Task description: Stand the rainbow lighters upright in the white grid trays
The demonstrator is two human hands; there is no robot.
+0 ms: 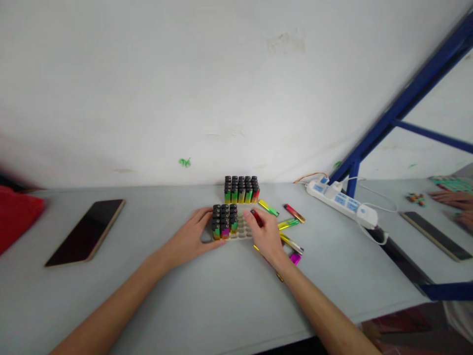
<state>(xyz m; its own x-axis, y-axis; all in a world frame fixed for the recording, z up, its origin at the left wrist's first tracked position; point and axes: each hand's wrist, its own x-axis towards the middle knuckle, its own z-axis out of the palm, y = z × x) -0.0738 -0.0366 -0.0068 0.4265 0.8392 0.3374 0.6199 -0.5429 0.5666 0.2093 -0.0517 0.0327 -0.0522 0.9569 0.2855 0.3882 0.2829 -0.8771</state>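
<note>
A pale tray [242, 231] with rows of round slots lies on the grey table, its left part filled with upright lighters [220, 224] with black tops. My left hand [190, 231] is around the tray's left side, thumb at the front edge, fingers behind. Over the slots at the right, my right hand [264, 231] is closed on a lighter [256, 217] with a dark top and red body. Behind the tray stands a full block of upright lighters [241, 190]. Loose lighters [294, 213] in red, yellow, green and purple lie beside and partly beneath my right hand.
A dark phone-like slab [86, 231] and a red item [18, 214] are at the left. A white power strip [342, 201] with cables and a blue metal frame [373, 128] stand at the right. Beyond the frame are another person's hands [454, 199] and another slab [436, 235].
</note>
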